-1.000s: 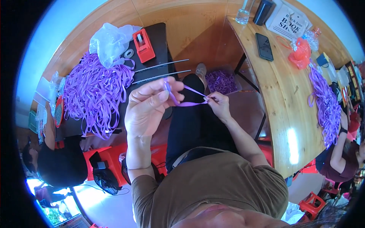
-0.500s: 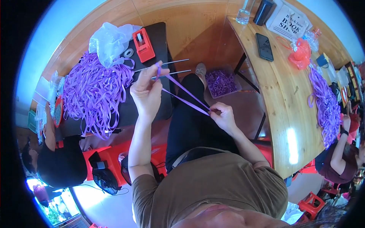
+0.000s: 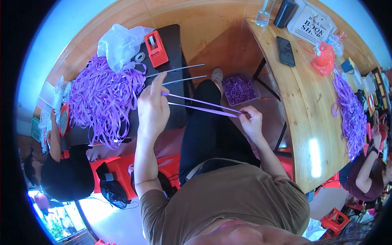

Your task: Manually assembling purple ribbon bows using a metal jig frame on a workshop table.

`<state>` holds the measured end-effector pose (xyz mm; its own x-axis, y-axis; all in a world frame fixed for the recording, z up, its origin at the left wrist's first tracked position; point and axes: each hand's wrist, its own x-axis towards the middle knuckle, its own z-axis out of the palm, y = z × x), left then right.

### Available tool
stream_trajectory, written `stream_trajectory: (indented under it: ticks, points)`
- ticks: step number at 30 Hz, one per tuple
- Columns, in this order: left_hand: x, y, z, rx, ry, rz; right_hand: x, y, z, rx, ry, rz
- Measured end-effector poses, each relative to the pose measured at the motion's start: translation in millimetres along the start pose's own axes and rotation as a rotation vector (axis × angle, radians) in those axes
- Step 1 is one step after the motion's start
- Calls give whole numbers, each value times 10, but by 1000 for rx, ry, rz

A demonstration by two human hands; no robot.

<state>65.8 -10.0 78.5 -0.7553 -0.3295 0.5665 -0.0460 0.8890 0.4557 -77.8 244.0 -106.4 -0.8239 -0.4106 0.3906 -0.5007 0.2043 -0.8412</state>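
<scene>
A purple ribbon is stretched in two strands between my hands, above my lap. My left hand holds its left end near the dark table's edge, with one finger pointing up and the ribbon passing by the curled fingers. My right hand pinches the other end between thumb and fingertips. Two thin metal rods jut out over the table edge just beyond my left hand. To its left lies a big heap of purple ribbon.
On the dark table are a red tape dispenser, a tape roll and a clear plastic bag. A bin of purple pieces stands on the floor. The wooden table bears a phone and more ribbon. Other people sit either side.
My right hand has moved right and slightly up, and my left hand has turned and lowered a little. The ribbon strands now lie longer and flatter between them.
</scene>
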Motion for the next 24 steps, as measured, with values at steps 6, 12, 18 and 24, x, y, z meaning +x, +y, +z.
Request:
stream_trajectory:
  ticks: [6,12,18,24]
  points:
    - [-128,-244,82,-939,-290,-395,36,223,-58,-72,114,-46]
    - [-168,-235,123,-1350,-348,-466,2,270,-92,-148,106,-34]
    - [-133,-238,100,-1514,-361,-583,-39,345,-109,-91,128,21]
    - [-184,-222,131,-1469,-427,-651,18,426,-134,205,210,176]
